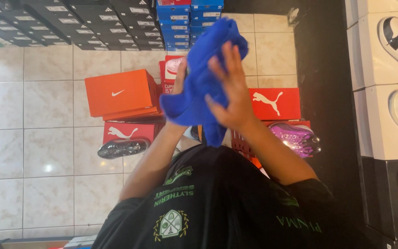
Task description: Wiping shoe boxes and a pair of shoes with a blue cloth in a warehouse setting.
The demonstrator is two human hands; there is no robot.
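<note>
Both my hands are raised in front of my chest around a bright blue cloth (199, 87). My right hand (230, 94) lies flat on the cloth's near side with its fingers spread. My left hand (179, 74) grips the cloth from the left, and the fabric hides most of it. A small pale-and-dark piece of something shows below the cloth, but I cannot tell what it is. My black shirt (217, 203) with green print fills the bottom of the view.
On the tiled floor below lie an orange shoe box (120, 92), red shoe boxes (272, 102), a dark shoe in clear plastic (123, 148) and a purple shoe in plastic (295, 137). Black boxes (70, 23) and blue boxes (176, 23) are stacked beyond. White shelves with sneakers (392, 69) stand at the right.
</note>
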